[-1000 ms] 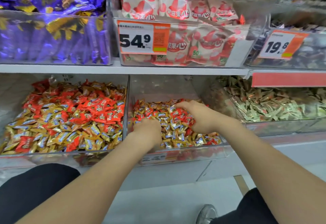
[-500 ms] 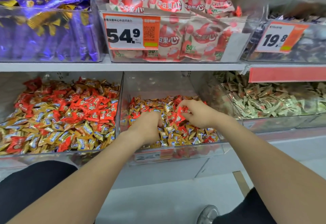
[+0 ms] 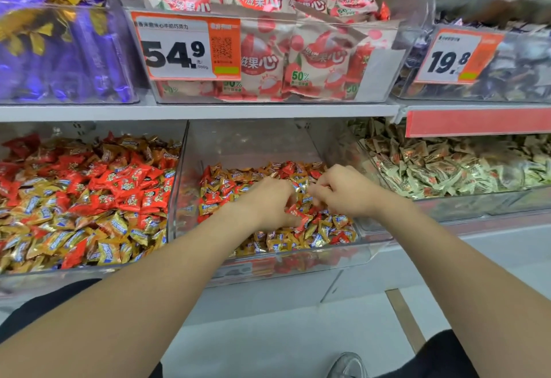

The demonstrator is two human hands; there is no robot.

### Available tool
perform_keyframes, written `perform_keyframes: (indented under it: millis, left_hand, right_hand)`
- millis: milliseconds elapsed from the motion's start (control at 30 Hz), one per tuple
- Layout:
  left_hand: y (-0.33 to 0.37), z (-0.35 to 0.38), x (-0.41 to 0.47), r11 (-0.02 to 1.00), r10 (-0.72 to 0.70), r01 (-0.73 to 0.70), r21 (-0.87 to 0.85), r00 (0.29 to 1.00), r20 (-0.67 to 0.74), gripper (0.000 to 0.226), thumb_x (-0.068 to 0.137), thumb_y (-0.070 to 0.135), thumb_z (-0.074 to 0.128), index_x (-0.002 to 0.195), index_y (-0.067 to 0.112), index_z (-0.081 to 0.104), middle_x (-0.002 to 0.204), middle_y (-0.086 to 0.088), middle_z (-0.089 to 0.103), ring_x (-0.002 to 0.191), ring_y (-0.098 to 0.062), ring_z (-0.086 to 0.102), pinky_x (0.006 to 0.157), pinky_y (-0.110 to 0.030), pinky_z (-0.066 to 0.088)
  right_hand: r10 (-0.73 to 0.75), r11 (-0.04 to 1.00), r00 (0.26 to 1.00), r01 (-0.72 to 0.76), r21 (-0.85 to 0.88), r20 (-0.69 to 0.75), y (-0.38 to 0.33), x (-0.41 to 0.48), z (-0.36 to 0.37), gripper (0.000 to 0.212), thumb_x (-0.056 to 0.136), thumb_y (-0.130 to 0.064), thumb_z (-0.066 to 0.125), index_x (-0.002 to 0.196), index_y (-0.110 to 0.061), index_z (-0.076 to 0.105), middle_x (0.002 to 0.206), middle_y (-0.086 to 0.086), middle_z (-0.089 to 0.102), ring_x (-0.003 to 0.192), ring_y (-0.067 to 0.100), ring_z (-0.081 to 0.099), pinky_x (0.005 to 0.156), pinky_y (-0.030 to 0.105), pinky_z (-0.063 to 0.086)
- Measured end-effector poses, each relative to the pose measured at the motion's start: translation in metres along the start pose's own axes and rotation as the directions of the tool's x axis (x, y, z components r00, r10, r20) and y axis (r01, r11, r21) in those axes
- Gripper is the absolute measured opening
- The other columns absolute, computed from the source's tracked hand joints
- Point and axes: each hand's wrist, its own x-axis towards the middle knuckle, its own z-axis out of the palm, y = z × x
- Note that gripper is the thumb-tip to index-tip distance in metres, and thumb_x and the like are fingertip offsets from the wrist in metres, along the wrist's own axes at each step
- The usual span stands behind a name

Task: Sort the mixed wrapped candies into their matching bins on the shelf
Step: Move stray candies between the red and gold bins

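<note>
Grip of the left hand (image 3: 267, 203) is narrow: its fingers curl round a red candy (image 3: 299, 217) at the centre of the frame, right on top of the heap. Just beside it, nearly touching, the right hand (image 3: 343, 194) curls its fingers down into the same heap. I cannot tell whether that grip holds a piece, because the fingertips are buried among the wrappers.

Both hands sit over the middle bin (image 3: 253, 143), a clear bin on the lower shelf where mixed candies (image 3: 322, 234), red and gold, lie jumbled together. To its left I see the left bin (image 3: 175, 199), fuller, with red pieces mostly toward the back and gold ones toward the front. At the right of the frame the right bin (image 3: 477, 202) holds pale sweets (image 3: 447, 169) in cream and green wrappers.

Above the shelf board (image 3: 208, 111), from upper left to upper right, come purple sweets (image 3: 59, 49), pink bags (image 3: 313, 58) behind a 54.9 price tag (image 3: 179, 47), and dark sweets behind a 19.8 price tag (image 3: 453, 55). At the bottom edge are pale floor (image 3: 268, 333) and a shoe (image 3: 347, 365).
</note>
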Motion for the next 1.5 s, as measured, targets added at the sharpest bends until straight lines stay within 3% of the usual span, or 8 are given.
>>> perform_keyframes:
  millis: [267, 500, 833, 1100, 1167, 1333, 1433, 1500]
  left_hand:
    - [-0.015, -0.007, 0.003, 0.997, 0.065, -0.070, 0.044, 0.993, 0.098, 0.029, 0.085, 0.028, 0.087, 0.102, 0.023, 0.064, 0.096, 0.002, 0.059, 0.092, -0.022, 0.062, 0.078, -0.040, 0.054]
    - [-0.026, -0.017, -0.024, 0.994, -0.011, -0.001, -0.105, 0.993, -0.115, 0.024, 0.090, 0.026, 0.082, 0.110, 0.023, 0.068, 0.099, 0.002, 0.060, 0.103, -0.019, 0.042, 0.084, -0.036, 0.041]
    - [-0.028, -0.025, -0.056, 0.902, -0.197, 0.126, -0.412, 0.971, -0.134, 0.022, 0.095, 0.024, 0.077, 0.114, 0.023, 0.066, 0.098, -0.014, 0.070, 0.078, -0.025, 0.069, 0.059, -0.031, 0.053]
    - [-0.036, -0.022, -0.052, 0.660, -0.355, 0.277, -0.698, 0.934, 0.035, 0.018, 0.100, 0.018, 0.069, 0.116, 0.023, 0.062, 0.100, -0.008, 0.064, 0.068, -0.020, 0.063, 0.075, -0.038, 0.059]
    - [-0.035, -0.019, -0.051, 0.637, -0.347, 0.289, -0.715, 0.935, 0.069, 0.018, 0.102, 0.017, 0.067, 0.117, 0.023, 0.060, 0.106, -0.009, 0.061, 0.067, -0.017, 0.066, 0.083, -0.040, 0.064]
    - [-0.031, -0.013, -0.048, 0.590, -0.354, 0.331, -0.737, 0.926, 0.132, 0.018, 0.103, 0.011, 0.063, 0.118, 0.018, 0.056, 0.102, -0.009, 0.057, 0.068, -0.017, 0.067, 0.080, -0.040, 0.065]
    - [-0.027, -0.013, -0.048, 0.601, -0.362, 0.329, -0.729, 0.925, 0.120, 0.021, 0.100, 0.006, 0.061, 0.117, 0.015, 0.053, 0.090, -0.015, 0.066, 0.062, -0.018, 0.060, 0.060, -0.030, 0.055]
    - [-0.024, -0.015, -0.051, 0.636, -0.368, 0.323, -0.701, 0.925, 0.093, 0.014, 0.097, 0.006, 0.065, 0.107, 0.011, 0.056, 0.085, -0.014, 0.069, 0.063, -0.018, 0.059, 0.061, -0.030, 0.052]
  right_hand:
    - [-0.072, 0.997, 0.993, 0.073, -0.015, 0.098, -0.002, 0.006, 0.012, 0.005, 0.086, -0.035, 0.078, 0.090, -0.033, 0.077, 0.093, -0.017, 0.075, 0.093, 0.005, 0.066, 0.100, 0.034, 0.051]
    - [-0.121, 0.978, 0.968, 0.154, -0.139, 0.219, -0.018, 0.004, 0.030, 0.058, 0.075, -0.045, 0.093, 0.127, -0.030, 0.072, 0.125, -0.014, 0.068, 0.110, 0.007, 0.057, 0.094, 0.028, 0.049]
    - [-0.053, 0.991, 0.991, 0.066, -0.112, 0.122, -0.030, 0.006, 0.021, 0.046, 0.100, -0.056, 0.061, 0.087, -0.013, 0.056, 0.086, 0.009, 0.063, 0.077, 0.022, 0.057, 0.069, 0.041, 0.047]
    - [-0.067, 0.944, 0.946, -0.043, 0.328, 0.317, -0.038, -0.009, 0.008, 0.016, 0.096, -0.008, 0.062, 0.102, -0.017, 0.073, 0.074, 0.002, 0.074, 0.054, 0.012, 0.053, 0.051, 0.024, 0.042]
    - [-0.050, 0.968, 0.896, -0.065, 0.241, 0.441, -0.036, -0.008, 0.012, 0.011, 0.093, -0.025, 0.074, 0.086, -0.020, 0.080, 0.066, 0.000, 0.067, 0.057, 0.017, 0.050, 0.055, 0.029, 0.043]
    - [0.032, 0.993, 0.879, 0.026, -0.116, 0.475, -0.037, -0.002, 0.029, 0.079, 0.059, -0.090, 0.072, 0.079, -0.014, 0.081, 0.081, 0.005, 0.077, 0.079, 0.025, 0.070, 0.080, 0.044, 0.062]
    - [0.021, 0.976, 0.894, 0.078, -0.203, 0.449, -0.039, 0.004, 0.036, 0.104, 0.047, -0.096, 0.070, 0.086, -0.001, 0.078, 0.088, 0.017, 0.074, 0.070, 0.031, 0.062, 0.069, 0.047, 0.058]
    - [-0.036, 0.963, 0.897, 0.150, -0.226, 0.441, -0.041, 0.005, 0.041, 0.076, 0.063, -0.075, 0.084, 0.078, -0.001, 0.074, 0.071, 0.014, 0.068, 0.064, 0.024, 0.055, 0.060, 0.038, 0.049]
